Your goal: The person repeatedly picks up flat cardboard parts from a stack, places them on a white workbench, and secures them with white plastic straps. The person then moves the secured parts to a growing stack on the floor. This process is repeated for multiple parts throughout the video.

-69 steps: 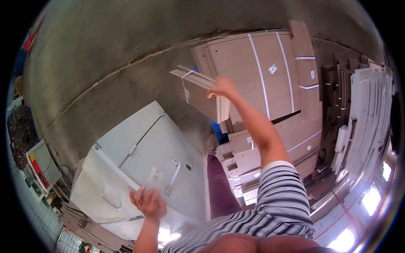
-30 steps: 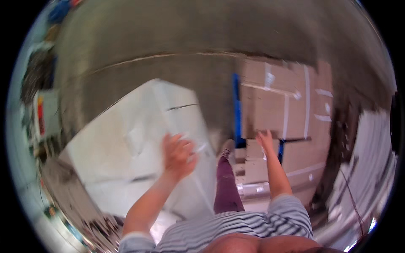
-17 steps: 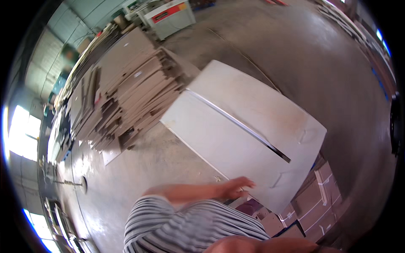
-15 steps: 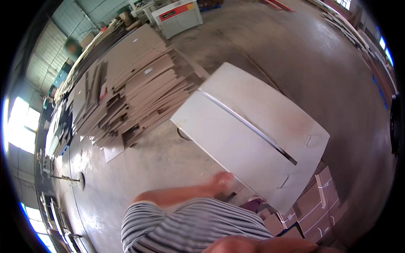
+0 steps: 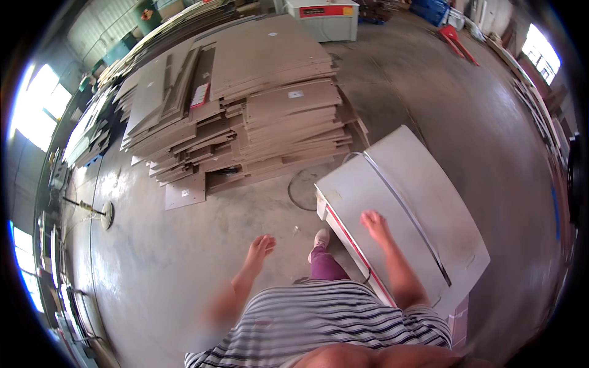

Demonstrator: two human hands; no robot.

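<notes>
My left hand [image 5: 262, 245] swings over the bare concrete floor, its fingers loosely bent and slightly apart, with nothing held. Over the white flat-topped machine table [image 5: 399, 184] on my right hangs my right hand [image 5: 374, 222]. Its fingers look curled in, and nothing shows in them. Whether it touches the tabletop cannot be made out. A dark slot with a metal strip [image 5: 399, 199] runs lengthwise across this top, and a red stripe [image 5: 346, 233] lines its near side. One of my shoes [image 5: 321, 238] steps forward beside the machine.
Ahead, a large, uneven stack of brown boards [image 5: 270, 67] rises from the floor. Beyond it stands another white machine [image 5: 325, 21] with a red panel. A cable [image 5: 291, 190] loops on the floor near the stack. A red pallet jack [image 5: 457, 44] is at the far right.
My view has turned toward the board stack, and the machine now lies farther right. My left hand has come away from beside the machine's edge. My right hand has come into view over its top.
</notes>
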